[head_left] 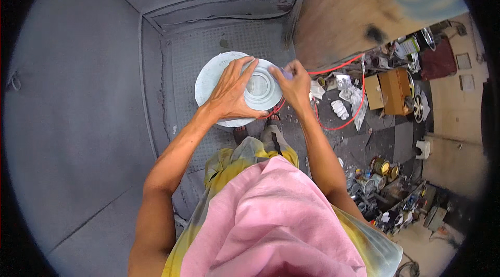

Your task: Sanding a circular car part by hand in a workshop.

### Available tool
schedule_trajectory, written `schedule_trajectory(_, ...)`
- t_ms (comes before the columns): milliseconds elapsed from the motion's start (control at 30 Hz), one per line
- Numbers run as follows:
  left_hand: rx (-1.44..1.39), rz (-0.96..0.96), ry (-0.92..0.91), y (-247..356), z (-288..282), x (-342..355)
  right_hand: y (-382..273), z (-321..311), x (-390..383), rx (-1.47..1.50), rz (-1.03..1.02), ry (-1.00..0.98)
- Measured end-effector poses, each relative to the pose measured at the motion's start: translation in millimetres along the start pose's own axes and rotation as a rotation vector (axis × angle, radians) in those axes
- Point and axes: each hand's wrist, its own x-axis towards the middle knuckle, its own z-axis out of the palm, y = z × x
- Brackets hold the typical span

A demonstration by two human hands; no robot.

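Two hands of yours were on a pale grey ringed disc [260,87], which sat over the right part of a larger round white top [208,79]; whether it rested on that surface or was held just above it, you could not tell from this view. Your left hand [232,92] was spread around the disc's left side, fingertips at its far rim and thumb at its near rim, gripping it between them. Your right hand [298,83] pinched a small purple piece [286,74] between thumb and fingers at the disc's right rim; the fingers hid most of that piece.

Beneath the white top lay a grey, dimpled floor [182,66], and your feet showed just on its near side. A pink cloth [276,214] covered your front, over yellow-and-grey clothing [226,162]. On your left stood a broad grey panel [67,95]. To your right, a red hose [336,128] looped near a crumpled white cloth [339,110], with a brown cardboard box [398,87] beyond them. Farther right stood a small white stool [423,150], and nearer you were cans with yellowish ends [380,166] amid clutter.
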Motion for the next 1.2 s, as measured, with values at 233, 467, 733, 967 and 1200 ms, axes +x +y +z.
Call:
schedule_trajectory(233,-0.016,-0.082,0.005,7,-4,-8,19,-18,-8,-0.123,-0.027,-0.222)
schedule_trajectory(467,0.000,-0.165,0.009,16,-4,5,-13,5,61,-0.100,-0.122,-0.340)
schedule_trajectory(733,-0.001,-0.280,0.065,29,3,10,9,-21,67,-0.050,-0.152,-0.530)
schedule_trajectory(967,0.079,-0.434,0.204,31,17,5,8,-18,60,-0.065,-0.317,-0.508)
schedule_trajectory(1200,0.108,-0.457,0.268,35,25,8,-31,9,78,-0.173,-0.462,-0.492)
